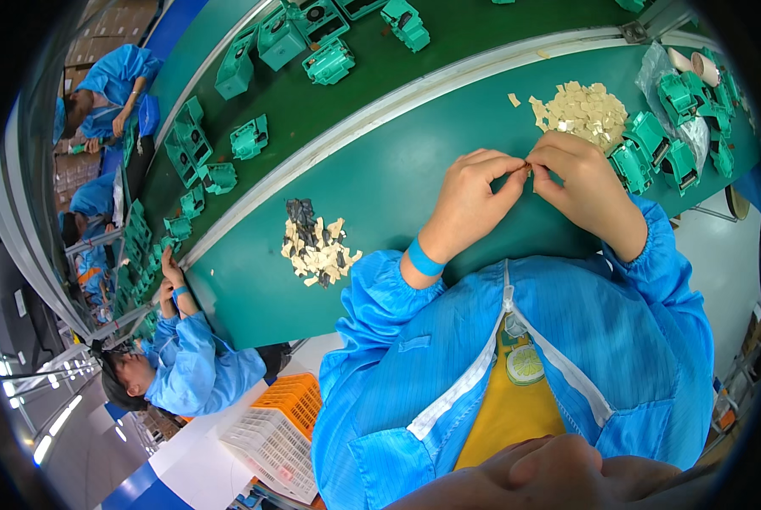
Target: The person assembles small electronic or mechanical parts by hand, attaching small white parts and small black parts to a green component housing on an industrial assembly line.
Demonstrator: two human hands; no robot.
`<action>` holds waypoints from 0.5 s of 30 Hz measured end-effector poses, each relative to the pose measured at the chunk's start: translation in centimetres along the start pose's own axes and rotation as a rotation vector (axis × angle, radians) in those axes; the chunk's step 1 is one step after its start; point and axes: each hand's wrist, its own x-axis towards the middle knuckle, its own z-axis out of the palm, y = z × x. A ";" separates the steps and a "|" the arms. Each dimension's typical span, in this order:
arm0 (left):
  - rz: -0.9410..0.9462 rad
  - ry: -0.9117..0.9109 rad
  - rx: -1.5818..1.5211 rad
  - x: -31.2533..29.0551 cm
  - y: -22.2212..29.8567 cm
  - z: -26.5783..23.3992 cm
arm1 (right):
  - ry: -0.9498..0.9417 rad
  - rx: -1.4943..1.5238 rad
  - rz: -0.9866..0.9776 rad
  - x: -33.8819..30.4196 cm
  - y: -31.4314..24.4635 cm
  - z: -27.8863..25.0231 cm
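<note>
My left hand (479,202) and my right hand (582,180) meet above the green tabletop (397,187), both closed in a pinch with fingertips touching. Between them sits a tiny dark brownish bit, mostly covered by the fingers, whose kind I cannot make out. Just beyond my right hand lies a heap of small flat beige pieces (580,110), with a few loose ones at its left side. Right of that heap, several green plastic housings (650,136) are piled together, close to my right wrist. A blue band circles my left wrist.
A second heap of crumpled beige and black scraps (319,248) lies to the left. Past a pale rail (338,127) runs a dark green conveyor belt (355,98) carrying several green housings. A co-worker in blue (193,365) works at far left. Crates (270,450) stand lower left.
</note>
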 end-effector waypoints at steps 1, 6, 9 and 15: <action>-0.020 -0.004 -0.012 0.0 0.0 0.0 | -0.012 -0.024 -0.005 0.1 0.1 0.0; -0.025 0.011 -0.035 -0.1 -0.1 -0.3 | -0.021 0.047 0.036 0.7 0.1 -0.3; 0.015 0.052 0.023 -0.2 -0.6 -0.5 | 0.086 0.064 0.172 1.6 1.5 -0.4; 0.247 0.249 0.510 -0.5 -1.5 -0.6 | 0.196 -0.362 0.290 1.2 6.8 -0.1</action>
